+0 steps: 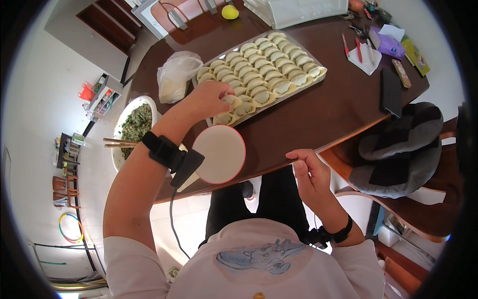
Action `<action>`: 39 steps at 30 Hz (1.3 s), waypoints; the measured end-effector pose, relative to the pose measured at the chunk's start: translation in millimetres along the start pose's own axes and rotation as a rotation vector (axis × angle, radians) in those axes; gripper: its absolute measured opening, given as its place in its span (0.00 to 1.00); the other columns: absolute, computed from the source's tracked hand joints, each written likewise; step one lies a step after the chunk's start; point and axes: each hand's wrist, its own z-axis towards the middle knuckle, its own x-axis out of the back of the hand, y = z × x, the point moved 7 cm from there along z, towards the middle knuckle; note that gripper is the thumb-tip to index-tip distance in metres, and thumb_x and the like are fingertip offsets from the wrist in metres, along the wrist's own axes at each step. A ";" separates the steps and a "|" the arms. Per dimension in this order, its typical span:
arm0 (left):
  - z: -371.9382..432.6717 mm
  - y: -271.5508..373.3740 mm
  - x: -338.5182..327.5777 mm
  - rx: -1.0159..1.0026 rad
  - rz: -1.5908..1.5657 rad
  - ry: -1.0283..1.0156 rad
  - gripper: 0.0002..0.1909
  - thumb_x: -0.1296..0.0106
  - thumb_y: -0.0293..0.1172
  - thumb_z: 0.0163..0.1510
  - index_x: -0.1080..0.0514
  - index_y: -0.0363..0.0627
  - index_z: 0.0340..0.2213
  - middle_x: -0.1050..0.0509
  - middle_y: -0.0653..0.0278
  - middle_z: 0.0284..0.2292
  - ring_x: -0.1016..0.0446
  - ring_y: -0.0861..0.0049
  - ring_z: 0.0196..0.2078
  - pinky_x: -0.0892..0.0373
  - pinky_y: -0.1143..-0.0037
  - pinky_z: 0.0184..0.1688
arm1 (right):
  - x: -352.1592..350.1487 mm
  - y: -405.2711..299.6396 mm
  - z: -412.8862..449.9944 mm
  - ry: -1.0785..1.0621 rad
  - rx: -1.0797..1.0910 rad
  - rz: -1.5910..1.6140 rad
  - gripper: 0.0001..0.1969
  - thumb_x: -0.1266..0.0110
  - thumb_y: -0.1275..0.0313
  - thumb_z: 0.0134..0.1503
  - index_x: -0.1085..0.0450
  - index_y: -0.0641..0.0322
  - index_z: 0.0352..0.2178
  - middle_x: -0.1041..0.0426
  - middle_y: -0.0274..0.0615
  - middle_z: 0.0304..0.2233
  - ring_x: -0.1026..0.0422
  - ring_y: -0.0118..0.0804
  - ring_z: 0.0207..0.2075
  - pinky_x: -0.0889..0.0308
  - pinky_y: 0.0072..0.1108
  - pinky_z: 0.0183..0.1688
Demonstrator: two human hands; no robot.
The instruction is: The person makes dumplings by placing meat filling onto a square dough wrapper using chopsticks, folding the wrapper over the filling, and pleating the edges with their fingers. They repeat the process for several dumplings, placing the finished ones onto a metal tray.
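Rows of folded dumplings fill a shallow metal tray on the dark wooden table. At the tray's near left corner, my left hand has its thumb and fingers around a dumpling, partly hidden by them. A round whitish dish with a red rim sits close to the table edge, below that hand. Beside my left forearm is a white bowl of chopped green filling, with wooden chopsticks across it. My right hand is at the table's front edge, empty, thumb and index finger apart.
A plastic bag with pale contents lies left of the tray. Behind stand a white plastic bin and a yellow round object. Pens, a purple tissue pack and a black phone-like slab lie right. Cushions rest on a chair.
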 end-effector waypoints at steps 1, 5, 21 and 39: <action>1.9 0.7 -1.7 -0.015 0.008 -0.007 0.20 0.39 0.33 0.43 0.27 0.40 0.39 0.29 0.65 0.27 0.31 0.78 0.32 0.34 0.77 0.36 | 1.8 1.3 -0.5 0.002 -0.004 0.004 0.07 0.52 0.74 0.59 0.31 0.66 0.37 0.33 0.35 0.20 0.36 0.24 0.21 0.38 0.16 0.26; 7.0 3.7 -8.6 -0.082 0.070 -0.019 0.19 0.39 0.33 0.42 0.27 0.41 0.38 0.28 0.63 0.28 0.30 0.76 0.33 0.33 0.76 0.36 | 4.5 1.4 -0.2 -0.006 0.011 0.010 0.07 0.52 0.74 0.59 0.31 0.67 0.36 0.33 0.35 0.20 0.37 0.24 0.21 0.39 0.16 0.25; -211.8 -5.4 -4.5 0.158 -0.435 0.964 0.04 0.49 0.25 0.56 0.28 0.37 0.32 0.28 0.70 0.27 0.32 0.91 0.26 0.34 0.87 0.30 | -18.2 4.1 3.7 -0.036 0.028 0.035 0.07 0.53 0.74 0.60 0.30 0.66 0.35 0.35 0.32 0.19 0.40 0.18 0.20 0.44 0.12 0.23; -240.5 -105.4 -71.3 0.293 -1.228 0.695 0.04 0.51 0.26 0.56 0.31 0.39 0.33 0.27 0.66 0.39 0.29 0.81 0.39 0.34 0.80 0.43 | -129.9 -99.0 3.1 -0.466 0.403 -0.132 0.07 0.45 0.76 0.51 0.30 0.65 0.34 0.30 0.42 0.22 0.34 0.35 0.18 0.39 0.21 0.21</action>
